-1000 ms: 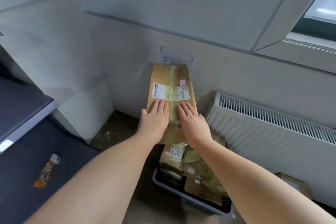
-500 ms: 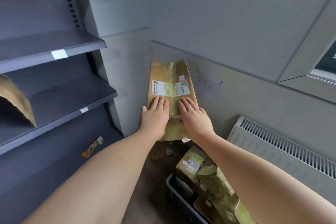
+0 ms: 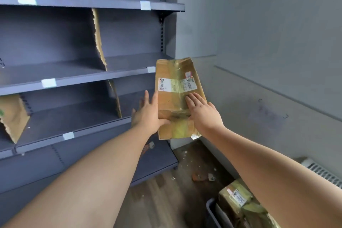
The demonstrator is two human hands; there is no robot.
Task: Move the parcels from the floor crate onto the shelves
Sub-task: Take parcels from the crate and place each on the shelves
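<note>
Parcel slip is what I'd watch for: it hangs tilted in the air just off the right end of the middle shelf. The left hand only hooks a thumb over its face, fingers straight along the edge, and the right hand lies flat on top, fingers together, thumb hidden. It is a long brown cardboard packet, glossy tape down the middle, white label across the upper half, loose tape at one lower corner.
</note>
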